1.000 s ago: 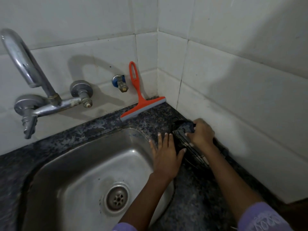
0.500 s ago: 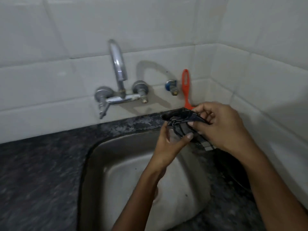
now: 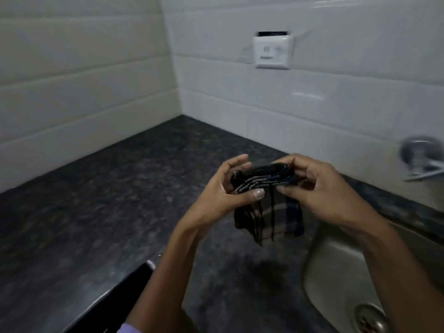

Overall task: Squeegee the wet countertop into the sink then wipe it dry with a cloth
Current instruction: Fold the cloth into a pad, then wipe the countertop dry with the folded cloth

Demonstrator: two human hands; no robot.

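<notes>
Above the dark speckled table [image 3: 101,212], just left of the sink [image 3: 336,267], both hands hold a folded dark cloth [image 3: 266,203] in the air. Left hand [image 3: 223,195] grips the cloth's left end: its thumb presses across the near side of the fold, and its fingers curl over the far side, partly spread at the tips. Right hand [image 3: 319,188] pinches the cloth's right end between thumb and curled fingers. Between the two hands the cloth's top edge runs as a thick folded band with pale stitching or striping along it, and the loose lower part hangs down in a checked pattern with thin dark strands trailing. The cloth touches neither the table nor the sink.

The table runs back to a corner where two white tiled walls [image 3: 72,80] meet. On the right-hand wall sits a white switch plate [image 3: 272,52], well above the hands. At the far right edge, blurred, a chrome tap fitting [image 3: 422,157] projects from the tiles. The steel basin of the sink fills the lower right, with its round drain [image 3: 370,318] partly visible beneath the right forearm. A glossy black edge [image 3: 105,301] runs along the table's near side at the bottom left, beside the left forearm, and a scrap of lilac sleeve [image 3: 129,329] shows at the very bottom. Whether the table surface is wet cannot be told from this blurred view.
</notes>
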